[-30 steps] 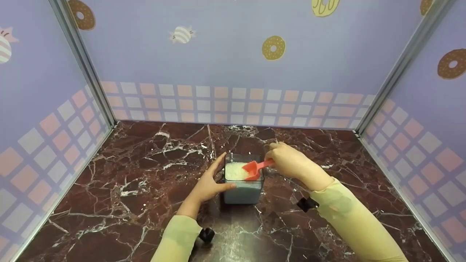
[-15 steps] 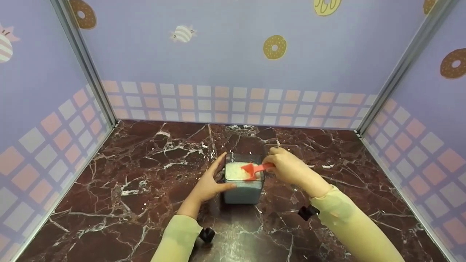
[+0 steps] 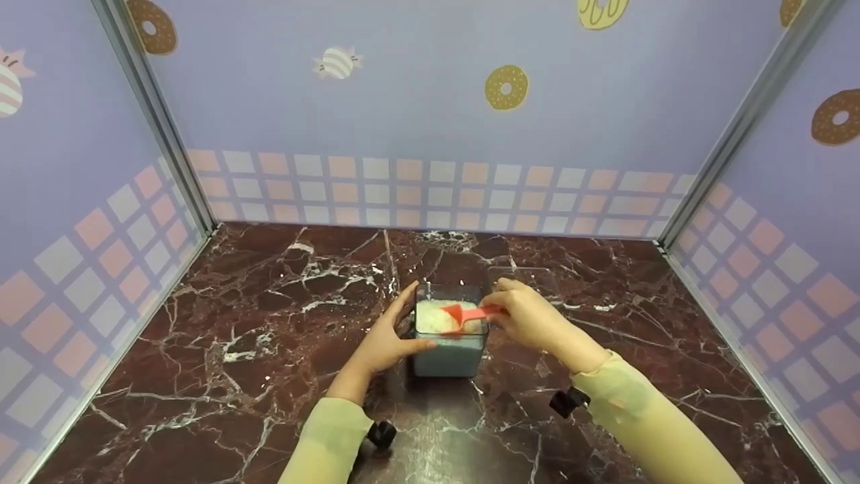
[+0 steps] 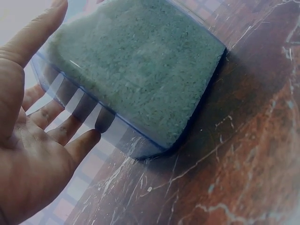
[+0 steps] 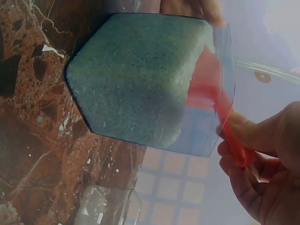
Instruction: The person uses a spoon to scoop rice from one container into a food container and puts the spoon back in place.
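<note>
A clear square container (image 3: 449, 365) full of white rice (image 3: 428, 317) stands upright on the dark marbled tabletop. My left hand (image 3: 384, 347) holds its left side, thumb across the near face and fingers spread along the side wall, as the left wrist view (image 4: 42, 126) shows. From the right, my right hand (image 3: 531, 317) pinches the handle of a red scoop (image 3: 476, 313) between thumb and fingers. The scoop's head reaches inside the container at the rice surface, partly sunk in the grains. Through the clear wall, the right wrist view shows the red scoop (image 5: 206, 79) against the rice.
A flat transparent piece like a lid (image 3: 537, 275) lies on the table behind my right hand; the right wrist view shows a clear piece (image 5: 101, 206) there too. Small white grains are scattered around. Patterned lilac walls (image 3: 416, 121) enclose the back and sides.
My right hand has come slightly nearer and lower, and the scoop's handle has levelled while its head has tilted in the rice. The left hand and container have stayed put.
</note>
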Motion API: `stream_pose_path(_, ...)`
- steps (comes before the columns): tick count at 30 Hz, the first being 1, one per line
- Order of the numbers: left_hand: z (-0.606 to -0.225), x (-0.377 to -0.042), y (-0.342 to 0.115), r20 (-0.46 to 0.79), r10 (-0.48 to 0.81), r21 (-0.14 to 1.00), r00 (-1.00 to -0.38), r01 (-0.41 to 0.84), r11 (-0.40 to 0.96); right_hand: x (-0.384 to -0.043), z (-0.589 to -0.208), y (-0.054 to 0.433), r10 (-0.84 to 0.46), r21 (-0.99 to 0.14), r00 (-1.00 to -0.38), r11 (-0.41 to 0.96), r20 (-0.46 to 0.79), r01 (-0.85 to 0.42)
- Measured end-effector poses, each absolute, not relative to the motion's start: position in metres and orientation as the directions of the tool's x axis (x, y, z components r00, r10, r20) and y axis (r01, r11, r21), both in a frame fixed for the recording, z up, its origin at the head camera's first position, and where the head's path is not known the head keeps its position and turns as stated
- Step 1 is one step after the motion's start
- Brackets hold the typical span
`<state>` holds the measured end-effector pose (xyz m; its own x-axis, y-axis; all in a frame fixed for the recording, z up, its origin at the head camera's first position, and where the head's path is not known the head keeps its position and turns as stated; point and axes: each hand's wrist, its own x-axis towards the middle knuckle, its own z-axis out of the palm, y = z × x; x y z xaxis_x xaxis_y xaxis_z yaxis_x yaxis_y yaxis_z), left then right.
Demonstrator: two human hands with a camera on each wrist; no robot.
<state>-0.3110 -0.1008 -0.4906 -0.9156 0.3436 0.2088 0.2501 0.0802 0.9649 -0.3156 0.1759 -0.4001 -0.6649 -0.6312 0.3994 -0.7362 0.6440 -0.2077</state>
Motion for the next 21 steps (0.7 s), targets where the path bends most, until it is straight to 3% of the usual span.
stream_pose_path(21,-0.493,-0.312,-0.102,0.198,0.356,0.972,-0.913,0.231,0.052,-0.313,-0.419,0.198,-0.494,-0.456,-0.776,0.629,0.391,-0.63)
